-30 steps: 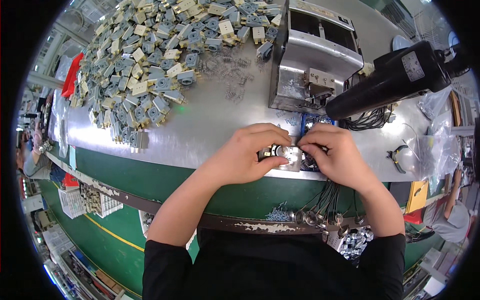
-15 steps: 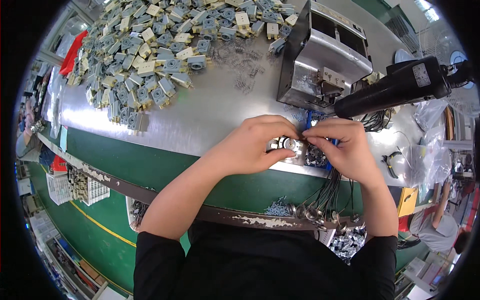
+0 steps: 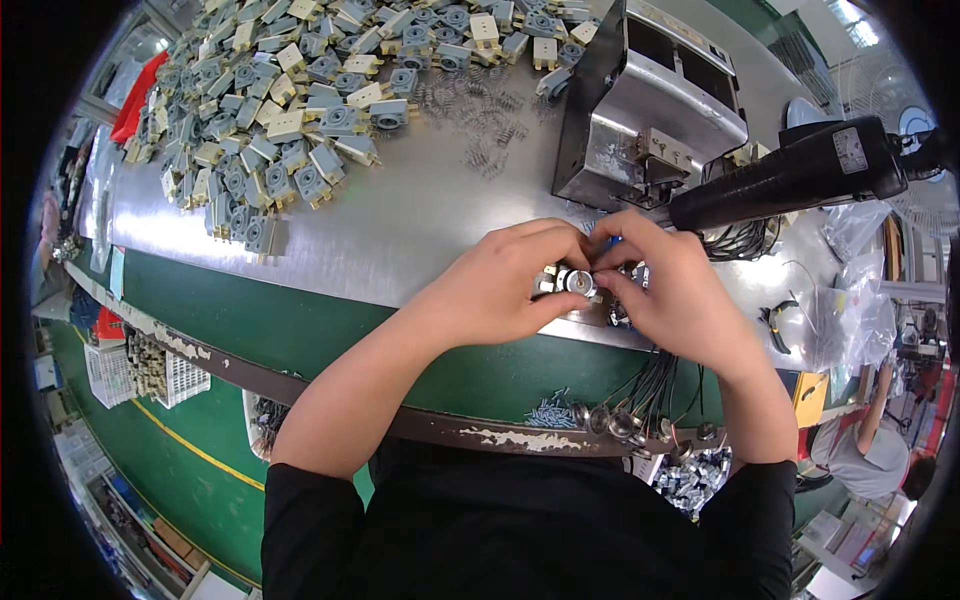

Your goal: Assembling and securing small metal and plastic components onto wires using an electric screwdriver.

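Note:
My left hand (image 3: 515, 285) is closed around a small silver round part (image 3: 577, 284) with a pale block at its side, low over the front of the metal tabletop. From the right, my right hand (image 3: 670, 290) reaches in with thumb and forefinger pinched at the rim of that part. Whatever sits between those right fingertips is too small and covered to make out. Just beyond and beneath the right hand, a tray of small dark parts is mostly hidden.
Grey-and-cream switch-like blocks (image 3: 300, 110) are heaped at the far left, beside loose springs (image 3: 488, 150). A metal fixture (image 3: 650, 110) and black cylindrical tool (image 3: 775, 178) stand at the right. Nearer lie screws (image 3: 551, 413), wired metal cups (image 3: 622, 424) and pliers (image 3: 778, 328).
My right hand has moved left from the blue-edged tray to the round part. The left hand stays around the part, almost in place.

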Demonstrator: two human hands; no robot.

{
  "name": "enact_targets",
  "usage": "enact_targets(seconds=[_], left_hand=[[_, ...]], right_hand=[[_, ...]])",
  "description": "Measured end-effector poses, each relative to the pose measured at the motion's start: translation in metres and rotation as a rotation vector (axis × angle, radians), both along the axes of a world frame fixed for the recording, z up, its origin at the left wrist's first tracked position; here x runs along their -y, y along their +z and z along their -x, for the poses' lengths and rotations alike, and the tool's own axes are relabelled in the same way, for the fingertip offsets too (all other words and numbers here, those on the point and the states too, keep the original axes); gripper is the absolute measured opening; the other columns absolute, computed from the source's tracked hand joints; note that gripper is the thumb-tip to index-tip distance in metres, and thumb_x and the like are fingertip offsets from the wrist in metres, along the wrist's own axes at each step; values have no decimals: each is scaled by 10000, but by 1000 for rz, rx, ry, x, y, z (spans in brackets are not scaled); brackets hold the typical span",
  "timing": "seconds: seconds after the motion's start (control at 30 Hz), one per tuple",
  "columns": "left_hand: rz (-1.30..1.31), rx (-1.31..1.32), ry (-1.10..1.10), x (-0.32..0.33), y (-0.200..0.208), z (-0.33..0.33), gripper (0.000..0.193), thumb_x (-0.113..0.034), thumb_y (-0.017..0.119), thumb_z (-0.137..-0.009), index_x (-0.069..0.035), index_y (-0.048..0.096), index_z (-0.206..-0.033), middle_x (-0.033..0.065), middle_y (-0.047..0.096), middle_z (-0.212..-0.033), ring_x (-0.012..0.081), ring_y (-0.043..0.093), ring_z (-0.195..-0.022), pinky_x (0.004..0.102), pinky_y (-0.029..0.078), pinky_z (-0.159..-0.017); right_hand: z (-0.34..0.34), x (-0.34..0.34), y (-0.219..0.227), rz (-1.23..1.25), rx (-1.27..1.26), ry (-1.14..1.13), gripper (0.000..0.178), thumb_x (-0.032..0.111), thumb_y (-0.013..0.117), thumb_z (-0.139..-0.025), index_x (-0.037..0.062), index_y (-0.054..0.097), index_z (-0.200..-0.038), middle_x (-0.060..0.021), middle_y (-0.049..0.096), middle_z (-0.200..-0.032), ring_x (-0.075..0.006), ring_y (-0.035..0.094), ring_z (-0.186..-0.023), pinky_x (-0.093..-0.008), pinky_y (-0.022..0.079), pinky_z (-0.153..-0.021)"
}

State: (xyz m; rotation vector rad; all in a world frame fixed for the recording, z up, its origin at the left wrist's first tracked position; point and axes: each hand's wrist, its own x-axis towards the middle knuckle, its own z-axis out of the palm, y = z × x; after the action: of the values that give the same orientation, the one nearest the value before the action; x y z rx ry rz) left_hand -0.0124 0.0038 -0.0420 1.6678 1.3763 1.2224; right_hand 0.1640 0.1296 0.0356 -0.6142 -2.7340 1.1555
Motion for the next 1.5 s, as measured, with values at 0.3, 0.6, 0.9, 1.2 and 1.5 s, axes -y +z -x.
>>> enact_targets(seconds=[0.3,0.6,0.9,1.2,1.5], left_hand=[[-85,16,18,-3,1,-3,321,-69,820,-794,-15,703,-1088,140,714,-1144,344,687,-1083,417,547,-931],[-113,-90,-32,-6,1,0,287,-82,823,-803,-26,744,-1073,139,740,-1138,337,710,-1044,415,571,-898],[-135,-96,-13,-7,-1,0,268,-85,828,-805,-25,750,-1055,148,746,-1127,334,720,-1042,410,579,-905],[-144,-105,-14,-7,-1,1,293,-83,835,-785,-35,752,-1062,130,749,-1112,316,728,-1054,407,585,-903],[-135,-85,-16,-9,-1,2,311,-68,842,-767,-41,755,-1065,121,752,-1102,309,729,-1071,412,588,-907]], right_hand=[[-12,17,-19,-16,-132,-207,364,-47,766,-829,1,613,-1155,-148,741,-857,-301,771,-885,-362,576,-747],[-50,-20,4,-406,-798,-292,325,-40,635,-929,-26,563,-1245,-178,663,-1164,-213,664,-972,-330,533,-840],[-5,-81,16,626,-830,178,922,733,505,-968,7,332,-1509,-152,590,-1047,-288,637,-927,-431,508,-863],[31,-63,53,430,-974,-221,1017,843,373,-936,-27,362,-1463,-96,533,-867,-195,522,-687,-360,448,-677],[39,-72,45,305,-981,-318,1037,867,383,-913,-23,382,-1445,-103,545,-851,-201,528,-669,-368,459,-672]])
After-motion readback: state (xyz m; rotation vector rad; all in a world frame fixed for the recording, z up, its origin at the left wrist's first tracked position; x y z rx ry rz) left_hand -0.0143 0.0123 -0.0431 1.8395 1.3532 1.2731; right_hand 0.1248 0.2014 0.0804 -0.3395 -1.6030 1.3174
